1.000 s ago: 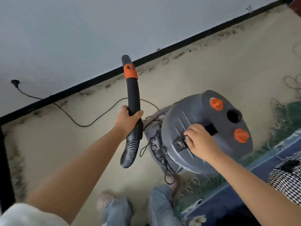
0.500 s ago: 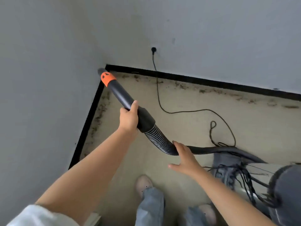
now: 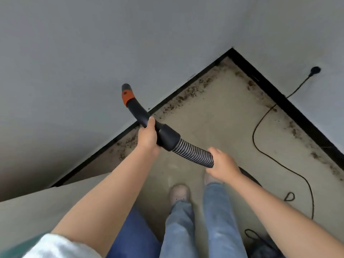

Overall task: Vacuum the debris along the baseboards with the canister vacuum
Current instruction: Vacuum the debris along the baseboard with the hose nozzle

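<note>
two hands [image 3: 148, 135] hold the vacuum line above the person's jeans and shoes [image 3: 179, 192]: the left hand is wrapped around the black wand handle [image 3: 143, 113], and the right hand [image 3: 224, 164] is curled around the ribbed hose [image 3: 192, 152] just behind the cuff. beyond them the wand's orange-banded tip [image 3: 127, 94] points up and left, raised off the beige floor [image 3: 214, 116] and seen against the grey wall. farther out, dark debris [image 3: 186, 94] lies along the black baseboards [image 3: 279, 95] into the corner, and a thin black cord [image 3: 260, 125] runs across the floor to a plug [image 3: 315, 69] on the right wall.
</note>
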{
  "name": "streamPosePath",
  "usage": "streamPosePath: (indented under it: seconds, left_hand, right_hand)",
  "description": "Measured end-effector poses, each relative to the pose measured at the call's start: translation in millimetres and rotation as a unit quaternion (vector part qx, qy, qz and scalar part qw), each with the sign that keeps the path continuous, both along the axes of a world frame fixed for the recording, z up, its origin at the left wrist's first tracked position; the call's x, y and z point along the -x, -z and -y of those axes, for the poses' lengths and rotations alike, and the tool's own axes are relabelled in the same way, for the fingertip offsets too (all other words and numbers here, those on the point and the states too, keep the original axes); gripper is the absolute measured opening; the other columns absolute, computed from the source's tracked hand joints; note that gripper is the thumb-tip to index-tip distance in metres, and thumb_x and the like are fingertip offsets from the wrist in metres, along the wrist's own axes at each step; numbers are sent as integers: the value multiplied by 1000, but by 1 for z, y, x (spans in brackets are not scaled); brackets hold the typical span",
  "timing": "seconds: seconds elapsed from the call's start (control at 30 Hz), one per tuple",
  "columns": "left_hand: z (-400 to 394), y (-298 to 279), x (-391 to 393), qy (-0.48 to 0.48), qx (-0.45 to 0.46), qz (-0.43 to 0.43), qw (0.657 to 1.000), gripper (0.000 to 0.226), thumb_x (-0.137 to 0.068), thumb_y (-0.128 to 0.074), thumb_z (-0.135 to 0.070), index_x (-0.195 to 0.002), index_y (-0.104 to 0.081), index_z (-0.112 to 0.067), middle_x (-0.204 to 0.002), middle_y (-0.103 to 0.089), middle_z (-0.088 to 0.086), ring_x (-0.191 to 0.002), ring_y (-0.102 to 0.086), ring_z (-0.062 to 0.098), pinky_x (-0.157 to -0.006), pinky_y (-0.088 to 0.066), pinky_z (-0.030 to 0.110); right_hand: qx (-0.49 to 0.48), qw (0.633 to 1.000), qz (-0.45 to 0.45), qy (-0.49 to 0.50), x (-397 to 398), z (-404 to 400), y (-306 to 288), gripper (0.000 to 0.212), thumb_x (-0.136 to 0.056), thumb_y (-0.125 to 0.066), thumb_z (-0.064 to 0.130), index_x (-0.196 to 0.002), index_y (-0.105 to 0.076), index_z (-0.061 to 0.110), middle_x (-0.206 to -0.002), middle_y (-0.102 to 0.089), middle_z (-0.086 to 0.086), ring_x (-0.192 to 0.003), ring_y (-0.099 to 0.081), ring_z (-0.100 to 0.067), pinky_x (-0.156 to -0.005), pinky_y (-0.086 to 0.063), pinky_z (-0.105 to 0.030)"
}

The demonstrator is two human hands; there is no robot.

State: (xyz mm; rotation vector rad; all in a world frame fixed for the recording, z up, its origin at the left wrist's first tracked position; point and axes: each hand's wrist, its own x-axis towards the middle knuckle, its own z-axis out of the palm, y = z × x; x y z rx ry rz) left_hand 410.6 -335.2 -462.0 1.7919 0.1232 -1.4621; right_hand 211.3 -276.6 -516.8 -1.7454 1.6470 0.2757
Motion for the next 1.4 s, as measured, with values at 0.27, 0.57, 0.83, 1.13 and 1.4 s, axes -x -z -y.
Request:
streamPosePath:
  seconds: [0.27,0.57,0.83,1.13,1.4]
  left_hand:
    - [-35,23,-59,-156,-12,-12,988,50,-87,-65,-22,-128,-45,-4,-114,-59,8,-92,-59,23,-78,-46,35]
    - [-81,101,-69,-335,28,-92,937,15,-88,-63,-20,-94,-55,-9,-75,-59,4,-65,-59,15,-59,-50,29]
    - [-89,180,-76,-375,-35,-43,926,27,-89,-62,-30,-101,-51,-8,-85,-60,4,-72,-60,15,-65,-53,32]
    - [-54,300,-86,-377,-77,22,923,60,-92,-55,-37,-141,-31,-10,-134,-47,7,-116,-51,28,-83,-46,34]
    - [-20,391,-117,-415,-9,-28,909,47,-92,-55,-22,-134,-37,-13,-114,-52,13,-104,-57,35,-95,-47,52]
  right_hand:
    - [-84,978,22,-189,-30,25,3,25,-74,-64,13,-91,-49,23,-92,-57,-3,-87,-55,-24,-61,-32,-28]
    - [-162,952,85,-245,-36,32,68,43,-65,-67,-4,-66,-37,27,-62,-45,11,-63,-45,-16,-50,-32,-15]
    - [62,960,-24,-270,-60,27,150,46,-71,-61,1,-116,-55,5,-107,-59,-14,-98,-56,-33,-73,-40,-33]
    - [58,896,-45,-438,-77,75,286,41,-84,-60,32,-116,-47,10,-112,-58,-6,-100,-58,-27,-70,-41,-29]
    - [29,889,55,-454,-143,103,356,54,-79,-64,19,-124,-36,11,-96,-57,-7,-82,-58,-27,-60,-40,-30]
